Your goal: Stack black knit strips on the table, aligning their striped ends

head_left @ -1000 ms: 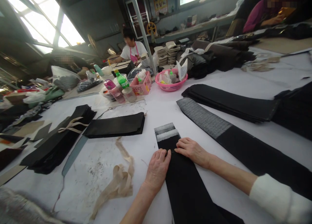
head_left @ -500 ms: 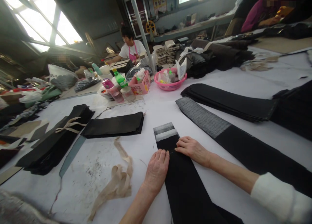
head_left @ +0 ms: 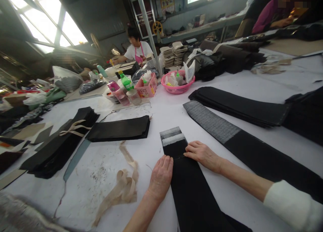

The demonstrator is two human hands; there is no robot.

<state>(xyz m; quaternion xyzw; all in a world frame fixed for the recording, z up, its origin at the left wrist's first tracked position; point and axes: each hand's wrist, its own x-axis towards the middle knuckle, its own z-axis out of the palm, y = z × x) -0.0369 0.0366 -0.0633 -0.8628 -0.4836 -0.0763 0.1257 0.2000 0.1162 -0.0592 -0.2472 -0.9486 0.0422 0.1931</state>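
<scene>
Workshop, head view: white counter (head_left: 83, 200) w/ pink basin (head_left: 178, 89) toward back. Blk strip (head_left: 193, 195), grey/white bands at far end, lies betw. L hand (head_left: 160, 178) & R hand (head_left: 204, 157), fingertips on opp. edges, can't tell if pinching. Beige ribbon (head_left: 124, 187) to left, grey-ended strip (head_left: 254, 151) to right

A pink box (head_left: 150, 89) sits between a pink basin (head_left: 177, 90) and a green bottle (head_left: 126, 81), a yellow wheel (head_left: 157, 27) farther back.

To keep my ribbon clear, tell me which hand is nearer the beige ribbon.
Left. The left hand is right of the ribbon, apart from it; the right hand is farther right, at the black strip's right edge.
</scene>
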